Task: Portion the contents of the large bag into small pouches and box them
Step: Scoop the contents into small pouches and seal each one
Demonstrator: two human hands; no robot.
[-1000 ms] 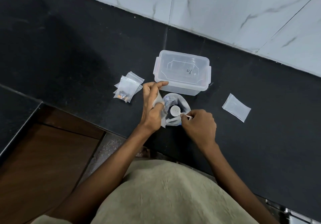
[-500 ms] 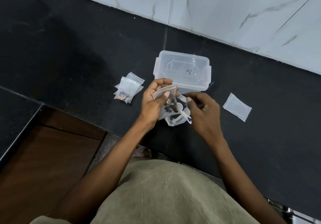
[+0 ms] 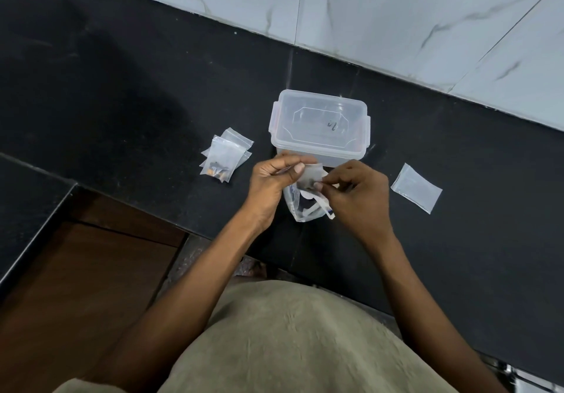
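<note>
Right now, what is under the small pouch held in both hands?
The large bag with a white scoop inside lies below the small pouch. Its remaining contents are mostly hidden.

We see a black stone countertop [image 3: 122, 66] running below a wall of white marble-veined tiles [image 3: 396, 20]. Beyond its near-left edge lies a brown wooden surface [image 3: 76, 286]. Olive-beige clothing [image 3: 290, 340] fills our lower view.

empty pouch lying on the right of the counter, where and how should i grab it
Probably pinch the empty pouch at its near-left corner, coming from the left where the right hand is nearest. It lies flat on the black counter, apart from the box, so a raised edge or corner is the only part fingers can get under.
</note>
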